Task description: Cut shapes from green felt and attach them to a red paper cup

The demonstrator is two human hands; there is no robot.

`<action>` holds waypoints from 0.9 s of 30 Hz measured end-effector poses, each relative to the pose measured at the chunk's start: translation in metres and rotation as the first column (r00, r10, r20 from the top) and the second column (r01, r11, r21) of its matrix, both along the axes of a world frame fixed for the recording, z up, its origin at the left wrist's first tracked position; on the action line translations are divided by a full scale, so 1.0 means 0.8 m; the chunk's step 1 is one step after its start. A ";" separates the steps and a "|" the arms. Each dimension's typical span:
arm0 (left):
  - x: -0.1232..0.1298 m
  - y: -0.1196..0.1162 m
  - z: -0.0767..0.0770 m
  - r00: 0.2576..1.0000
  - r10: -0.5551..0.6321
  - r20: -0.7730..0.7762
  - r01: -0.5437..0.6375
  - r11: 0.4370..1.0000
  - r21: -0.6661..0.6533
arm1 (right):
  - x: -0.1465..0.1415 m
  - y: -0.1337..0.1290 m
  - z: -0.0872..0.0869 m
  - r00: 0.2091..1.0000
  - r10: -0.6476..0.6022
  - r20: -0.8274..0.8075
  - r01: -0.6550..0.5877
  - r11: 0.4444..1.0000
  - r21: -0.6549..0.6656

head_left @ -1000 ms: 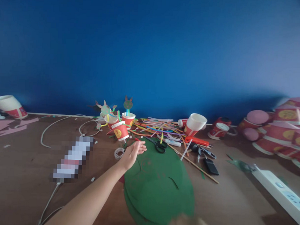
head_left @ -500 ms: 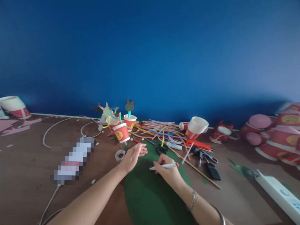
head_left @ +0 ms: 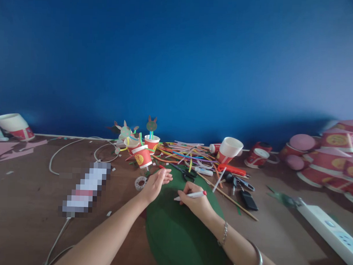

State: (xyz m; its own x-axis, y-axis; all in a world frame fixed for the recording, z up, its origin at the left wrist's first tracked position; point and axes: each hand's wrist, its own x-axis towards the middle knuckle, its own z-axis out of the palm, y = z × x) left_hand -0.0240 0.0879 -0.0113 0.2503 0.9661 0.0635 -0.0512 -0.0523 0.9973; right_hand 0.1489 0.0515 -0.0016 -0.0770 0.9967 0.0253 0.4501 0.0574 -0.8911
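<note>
My left hand lies open at the upper left edge of a dark green paper sheet, touching it and holding nothing. My right hand rests on the sheet, shut on a white marker pen with a red end. The pen's tip points left and sits at or very near the paper; I cannot tell whether it touches. The lower part of the sheet runs out of the view.
Black-handled scissors and a heap of coloured pipe cleaners lie just beyond the sheet. Red paper cups stand to the left of the heap, near a tape roll. A wooden stick lies right of my right hand, with a white power strip further right.
My right hand has come into view with the pen and now rests on the green sheet. My left hand has stayed at the sheet's edge. The view has shifted only slightly.
</note>
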 end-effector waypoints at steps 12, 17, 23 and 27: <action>0.001 0.000 0.002 1.000 0.000 -0.012 0.000 1.000 -0.003 | -0.001 0.000 0.000 0.999 -0.005 0.040 0.005 1.000 0.009; 0.001 0.000 0.001 1.000 -0.005 -0.015 0.005 1.000 -0.002 | -0.001 0.001 -0.002 0.999 -0.007 0.039 0.007 1.000 0.002; 0.001 0.000 0.002 1.000 -0.009 -0.030 0.009 1.000 0.006 | -0.001 0.000 -0.002 1.000 0.002 0.021 -0.002 1.000 0.003; 0.000 0.000 0.001 0.999 -0.009 -0.038 0.009 1.000 0.008 | -0.001 0.001 -0.002 1.000 -0.006 0.018 0.006 1.000 0.001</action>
